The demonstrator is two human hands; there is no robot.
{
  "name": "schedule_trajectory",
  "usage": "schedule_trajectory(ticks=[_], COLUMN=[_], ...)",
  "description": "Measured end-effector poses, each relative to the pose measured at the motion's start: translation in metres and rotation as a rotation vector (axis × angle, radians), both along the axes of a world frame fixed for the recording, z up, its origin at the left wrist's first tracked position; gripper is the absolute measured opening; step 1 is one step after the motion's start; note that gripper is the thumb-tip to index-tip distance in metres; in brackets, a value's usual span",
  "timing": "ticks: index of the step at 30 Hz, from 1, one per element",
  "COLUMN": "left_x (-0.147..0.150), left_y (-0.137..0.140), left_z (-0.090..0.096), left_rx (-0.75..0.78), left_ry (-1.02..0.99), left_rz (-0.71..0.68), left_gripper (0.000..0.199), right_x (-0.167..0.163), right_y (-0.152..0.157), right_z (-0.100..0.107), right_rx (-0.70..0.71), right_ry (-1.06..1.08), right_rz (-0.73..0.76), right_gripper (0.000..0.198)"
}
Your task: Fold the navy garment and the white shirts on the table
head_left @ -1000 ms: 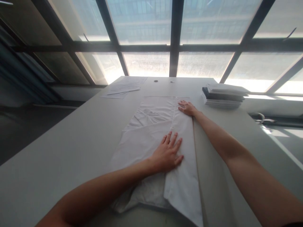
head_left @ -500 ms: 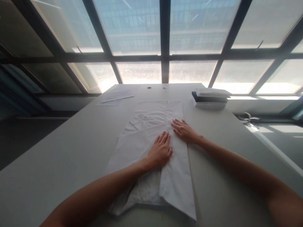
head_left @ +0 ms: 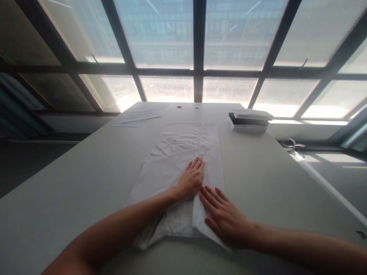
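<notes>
A white garment [head_left: 160, 175], its kind hard to make out, lies partly folded on the white table [head_left: 86, 183], with wrinkles in its upper left part. My left hand [head_left: 193, 176] rests on it near the middle, fingers stretched out along a folded-over edge. Nearer to me, my right hand [head_left: 222, 215] lies flat on the folded strip at the lower right, its fingertips close to the left hand. Both hands are open, pressing on the cloth without gripping it. The right hand covers part of the strip's lower end.
A stack of folded white and dark cloth [head_left: 250, 121] stands at the table's back right. Several white sheets [head_left: 140, 115] lie at the back left. Beyond the table is a large framed window [head_left: 169, 88]. A shiny metal object [head_left: 290, 144] is past the right edge.
My right hand has slid towards me along the folded strip, from beyond the left hand to the garment's lower right. The left hand stays nearly in place.
</notes>
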State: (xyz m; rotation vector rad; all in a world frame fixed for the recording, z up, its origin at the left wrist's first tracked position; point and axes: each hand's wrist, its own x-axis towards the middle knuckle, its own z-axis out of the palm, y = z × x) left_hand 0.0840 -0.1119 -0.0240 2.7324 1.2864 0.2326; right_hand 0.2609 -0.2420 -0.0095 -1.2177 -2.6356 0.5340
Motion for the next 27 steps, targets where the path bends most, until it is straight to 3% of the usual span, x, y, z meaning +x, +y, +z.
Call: schedule_trajectory(ticks=[6, 10, 14, 17, 21, 27], left_x=[-0.002, -0.013, -0.017, -0.013, -0.01, -0.01], left_y=[0.007, 0.03, 0.041, 0.039, 0.035, 0.035], left_z=[0.006, 0.012, 0.01, 0.004, -0.001, -0.003], left_rx=[-0.03, -0.111, -0.065, -0.019, -0.005, 0.027], left_ry=[0.002, 0.039, 0.021, 0.012, 0.007, -0.022], left_rz=[-0.016, -0.09, -0.04, -0.006, 0.016, 0.02], left_gripper=[0.063, 0.067, 0.066, 0.061, 0.058, 0.058], right_x=[0.004, 0.004, 0.009, 0.013, 0.019, 0.025], right_y=[-0.023, -0.02, -0.012, 0.004, 0.039, 0.122], right_z=[0.018, 0.03, 0.033, 0.023, 0.002, -0.017], right_rx=[-0.184, -0.223, -0.235, -0.171, -0.004, 0.132], right_ry=[0.131, 0.19, 0.206, 0.178, 0.083, -0.033], right_rz=[0.297, 0.375, 0.43, 0.346, 0.071, -0.092], right_gripper=[0.085, 0.087, 0.077, 0.071, 0.072, 0.065])
